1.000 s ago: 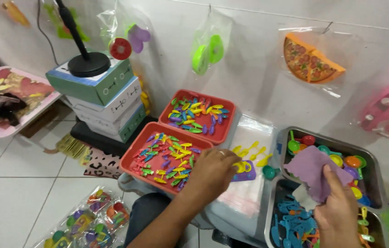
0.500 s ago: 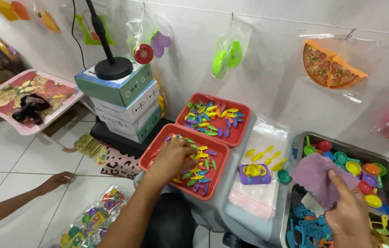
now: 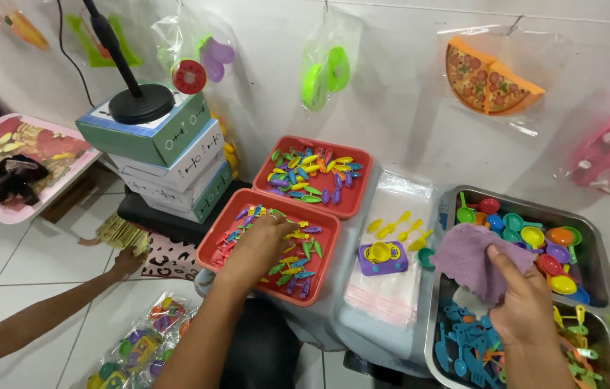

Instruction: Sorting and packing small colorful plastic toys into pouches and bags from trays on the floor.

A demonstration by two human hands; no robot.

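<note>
White wall hung with clear bags of plastic toys; tiled floor below. Low table (image 3: 391, 338) carries two red trays, a stack of clear bags (image 3: 391, 281) and two metal trays.

- Left hand (image 3: 258, 245): palm down in the near red tray (image 3: 211, 256), fingers curled among small coloured toy pieces (image 3: 297, 263); whether it grips any cannot be told.
- Right hand (image 3: 524, 306): pinching a purple cloth (image 3: 467, 259) over the metal trays (image 3: 593, 230) of toy cups and utensils.
- Purple toy stove (image 3: 383, 257): on the bags, between the hands.
- Another person's hand (image 3: 126, 261): at floor level, left.
</note>
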